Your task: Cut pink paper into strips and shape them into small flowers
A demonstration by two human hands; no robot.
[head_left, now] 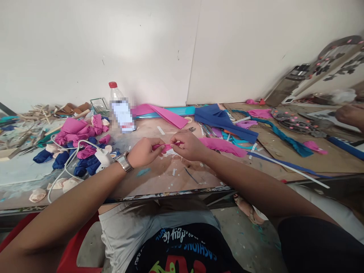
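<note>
A long pink fabric strip [224, 147] stretches between my two hands and trails off to the right over the table. My left hand [145, 151], with a metal watch on its wrist, pinches one end of it between thumb and fingers. Close by, my right hand [188, 146] grips the same strip, its fingers curled round the material. The short stretch between the hands looks gathered and narrow. Both hands are just above the worktable [159, 180]. Small white scraps [174, 172] lie under and in front of them.
Left are rolled pink fabric flowers [75, 131], dark blue ones [59, 160], and a white cable with plug [104, 156]. A red-capped bottle [113, 88] stands behind. Blue fabric [218, 119] and a thin white strip [292, 170] lie right. Another person's hand [351, 115] is at far right.
</note>
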